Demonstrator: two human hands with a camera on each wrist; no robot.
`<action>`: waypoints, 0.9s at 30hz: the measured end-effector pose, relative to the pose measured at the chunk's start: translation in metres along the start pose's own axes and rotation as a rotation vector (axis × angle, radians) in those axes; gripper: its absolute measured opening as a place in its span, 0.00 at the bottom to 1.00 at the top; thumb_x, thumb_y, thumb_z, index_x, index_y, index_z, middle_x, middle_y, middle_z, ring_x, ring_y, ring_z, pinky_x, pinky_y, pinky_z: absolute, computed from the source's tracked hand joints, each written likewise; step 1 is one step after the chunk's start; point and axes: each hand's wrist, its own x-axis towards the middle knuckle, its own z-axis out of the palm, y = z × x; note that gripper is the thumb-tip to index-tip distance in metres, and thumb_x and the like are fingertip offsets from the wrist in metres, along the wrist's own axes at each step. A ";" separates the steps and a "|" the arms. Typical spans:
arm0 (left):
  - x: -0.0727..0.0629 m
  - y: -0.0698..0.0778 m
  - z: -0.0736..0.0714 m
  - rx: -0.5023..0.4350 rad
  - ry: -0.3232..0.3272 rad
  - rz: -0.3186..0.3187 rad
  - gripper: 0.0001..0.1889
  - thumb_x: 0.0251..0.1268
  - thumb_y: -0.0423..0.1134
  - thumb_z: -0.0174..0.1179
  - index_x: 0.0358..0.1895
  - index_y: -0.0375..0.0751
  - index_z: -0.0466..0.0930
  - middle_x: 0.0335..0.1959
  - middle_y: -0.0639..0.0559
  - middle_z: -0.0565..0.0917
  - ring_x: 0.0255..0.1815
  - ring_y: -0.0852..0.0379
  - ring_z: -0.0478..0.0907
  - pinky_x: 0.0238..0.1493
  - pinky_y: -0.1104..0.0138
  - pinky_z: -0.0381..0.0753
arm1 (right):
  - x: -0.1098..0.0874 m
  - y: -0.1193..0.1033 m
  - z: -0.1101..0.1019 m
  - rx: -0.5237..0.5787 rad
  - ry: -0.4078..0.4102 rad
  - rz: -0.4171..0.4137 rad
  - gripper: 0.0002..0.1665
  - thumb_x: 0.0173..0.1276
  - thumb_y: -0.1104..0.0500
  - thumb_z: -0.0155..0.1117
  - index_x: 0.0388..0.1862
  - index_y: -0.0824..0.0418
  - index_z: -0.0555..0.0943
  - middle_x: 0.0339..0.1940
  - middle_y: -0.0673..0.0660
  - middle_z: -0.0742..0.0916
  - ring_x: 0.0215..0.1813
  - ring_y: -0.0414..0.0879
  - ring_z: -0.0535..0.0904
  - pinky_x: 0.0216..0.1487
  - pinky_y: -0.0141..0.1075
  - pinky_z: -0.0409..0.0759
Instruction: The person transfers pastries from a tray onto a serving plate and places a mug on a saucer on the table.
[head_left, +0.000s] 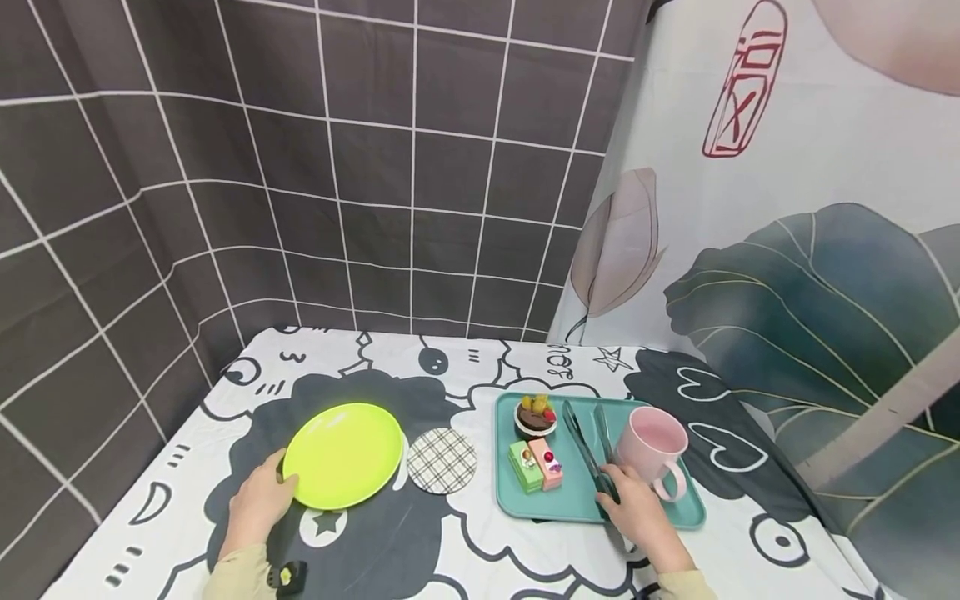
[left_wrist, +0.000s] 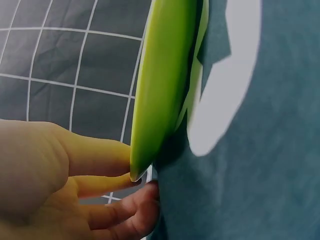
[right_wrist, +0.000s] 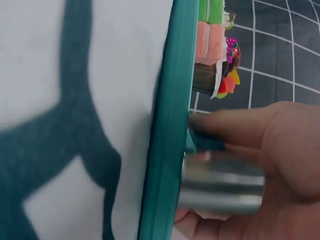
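A yellow-green plate lies at the left of the table. My left hand pinches its near left rim; in the left wrist view the thumb is on one face of the plate and a finger is behind the rim. On the teal tray at the right is a pair of metal tongs, arms spread and pointing away from me. My right hand grips their near end. The right wrist view shows the metal end between thumb and fingers, close over the tray.
On the tray's left side are a fruit-topped chocolate cupcake, a green cake slice and a pink cake slice. A pink mug stands at its right, beside my right hand. A round checked coaster lies between plate and tray.
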 end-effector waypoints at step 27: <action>0.001 0.002 0.001 -0.071 -0.049 -0.031 0.31 0.72 0.38 0.40 0.71 0.21 0.49 0.68 0.21 0.58 0.67 0.22 0.57 0.65 0.36 0.59 | -0.053 0.000 -0.035 0.029 0.032 0.076 0.11 0.73 0.56 0.56 0.51 0.57 0.76 0.40 0.55 0.82 0.38 0.46 0.77 0.37 0.43 0.76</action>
